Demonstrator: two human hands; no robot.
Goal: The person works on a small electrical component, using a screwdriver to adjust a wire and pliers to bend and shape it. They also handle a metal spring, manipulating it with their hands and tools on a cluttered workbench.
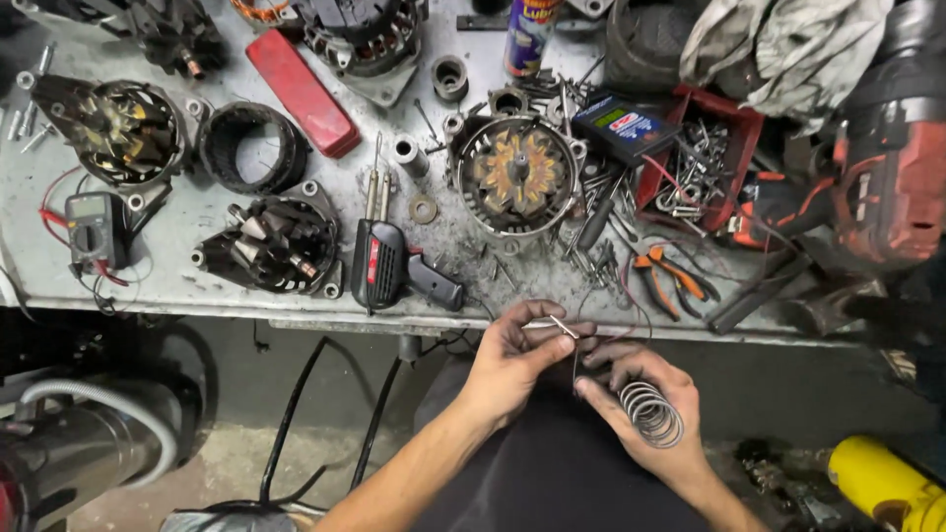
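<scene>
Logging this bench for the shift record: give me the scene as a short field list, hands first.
left hand: pinches the free end of a thin wire
right hand: holds the wire coil looped over its fingers
bench: grey metal, cluttered
bench centre: opened alternator housing
bench front: soldering gun
bench left: multimeter
bench right: orange pliers, red parts tray

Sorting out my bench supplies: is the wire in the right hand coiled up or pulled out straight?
Coiled. The wire lies in stacked loops across the right hand, with one loose end running up to the left hand.

Even overhead light, sharp, dim below.
</scene>
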